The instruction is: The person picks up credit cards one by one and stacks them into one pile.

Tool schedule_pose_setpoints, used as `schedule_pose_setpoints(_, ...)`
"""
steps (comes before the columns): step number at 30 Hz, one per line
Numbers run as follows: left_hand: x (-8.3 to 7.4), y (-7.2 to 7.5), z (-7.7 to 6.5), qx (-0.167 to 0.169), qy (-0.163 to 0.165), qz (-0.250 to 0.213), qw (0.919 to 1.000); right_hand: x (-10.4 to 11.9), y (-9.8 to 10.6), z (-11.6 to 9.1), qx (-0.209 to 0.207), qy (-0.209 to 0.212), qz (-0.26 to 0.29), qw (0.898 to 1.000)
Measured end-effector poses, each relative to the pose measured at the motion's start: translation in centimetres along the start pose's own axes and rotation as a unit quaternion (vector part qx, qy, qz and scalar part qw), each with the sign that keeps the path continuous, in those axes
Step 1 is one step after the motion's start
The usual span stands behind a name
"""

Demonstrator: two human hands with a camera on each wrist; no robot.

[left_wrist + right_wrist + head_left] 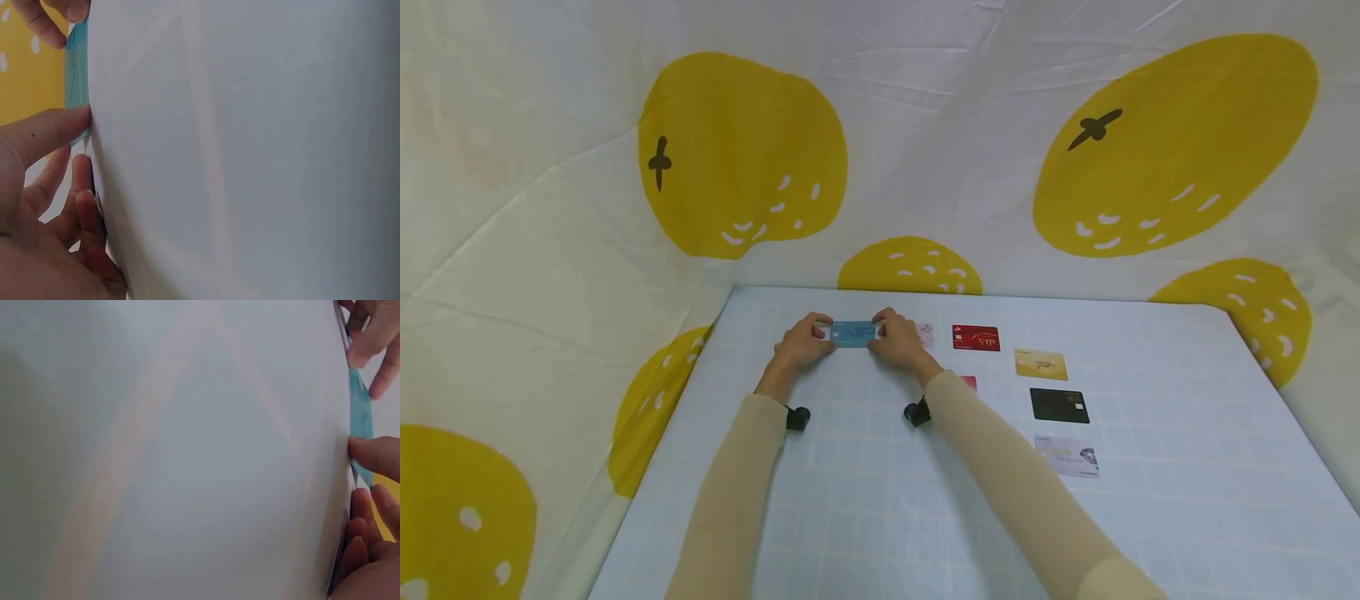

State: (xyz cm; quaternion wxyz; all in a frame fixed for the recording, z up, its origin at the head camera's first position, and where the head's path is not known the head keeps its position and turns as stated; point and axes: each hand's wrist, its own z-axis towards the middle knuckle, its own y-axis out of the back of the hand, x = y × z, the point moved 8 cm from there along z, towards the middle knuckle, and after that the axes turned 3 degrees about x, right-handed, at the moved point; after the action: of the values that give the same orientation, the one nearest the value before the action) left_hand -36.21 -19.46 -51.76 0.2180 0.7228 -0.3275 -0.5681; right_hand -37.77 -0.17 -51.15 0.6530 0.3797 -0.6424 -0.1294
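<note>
Left hand (805, 343) pinches the left end of a blue VIP card (853, 334); right hand (898, 340) pinches its right end. Card located near the table's (850, 500) far edge, left of centre. To its right — a pink card (927, 335), partly hidden, then a red VIP card (976, 337). Farther right, far to near — gold card (1041, 365), black card (1059, 406), silver card (1067, 456).

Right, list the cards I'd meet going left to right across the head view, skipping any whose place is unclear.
Blue VIP card, between left grip and right grip → pale pink card, partly hidden → red VIP card → gold card.
</note>
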Motion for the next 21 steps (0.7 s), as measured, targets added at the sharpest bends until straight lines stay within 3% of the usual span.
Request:
schedule_pose_setpoints(13,-0.40,-0.10,-0.35,-0.042,0.008,-0.023,0.9988,-0.13,-0.26,0.05,-0.015,-0.013,0.016,1.000)
schedule_pose_setpoints(21,-0.71,-0.01,-0.83,-0.055,0.016,-0.012,0.9983,0.16,0.08,-0.47,-0.018,-0.009,0.043,0.999)
